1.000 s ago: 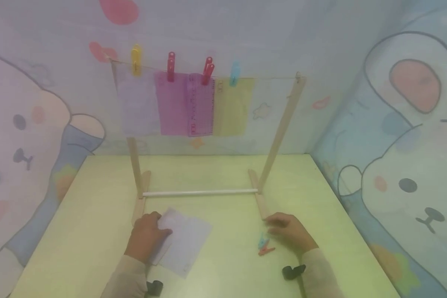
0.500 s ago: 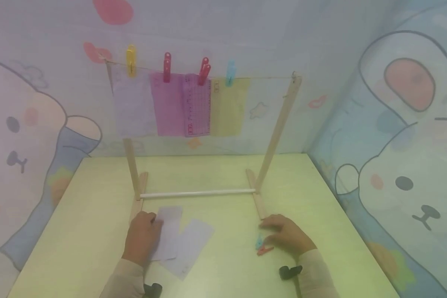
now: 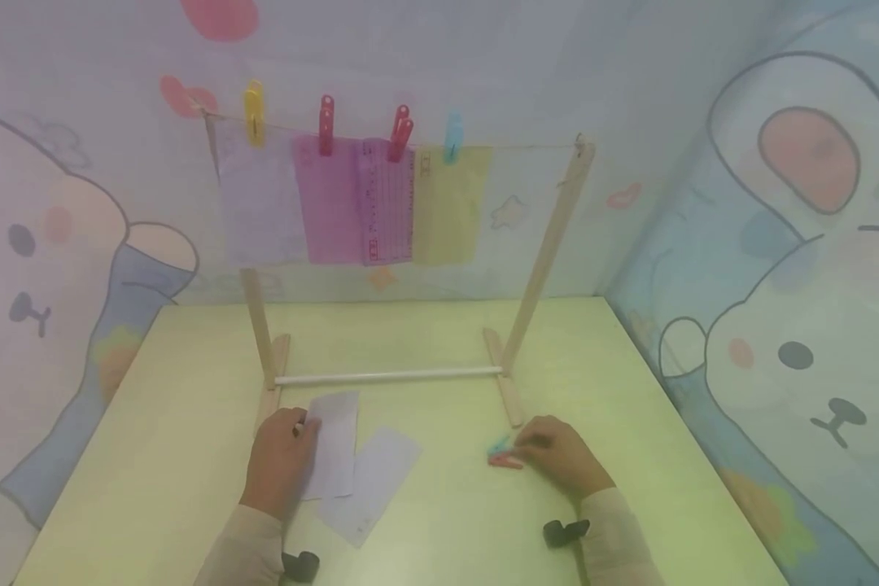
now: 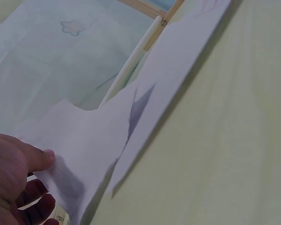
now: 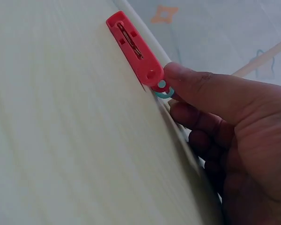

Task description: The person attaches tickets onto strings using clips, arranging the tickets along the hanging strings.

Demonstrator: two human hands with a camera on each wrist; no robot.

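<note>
The left hand (image 3: 278, 464) pinched the near edge of a white sheet (image 3: 333, 443), thumb on top and fingers curled beneath it; the left wrist view showed that edge lifted off the table (image 3: 154, 456) while the far end of the sheet lay flat. A second white sheet (image 3: 372, 484) lay just to the right of it, partly under the first and angled toward the person.

The right hand (image 3: 560, 456) had its fingers curled over a red clothespin (image 3: 505, 461), the thumb tip pressing on the pin's rear end. The pin lay flat on the table, sticking out to the left of the fingertips. A blue clothespin (image 3: 498, 445) sat right against it on the far side, mostly hidden by the hand in the right wrist view; whether the fingers held it as well could not be told.

Both hands rested just in front of a small wooden drying rack (image 3: 549, 244) with a white crossbar (image 3: 388, 376) near its feet. On its string hung four sheets, white, pink, gridded pink and yellow, clipped by a yellow clothespin (image 3: 253, 112), two red ones and a blue one.
</note>
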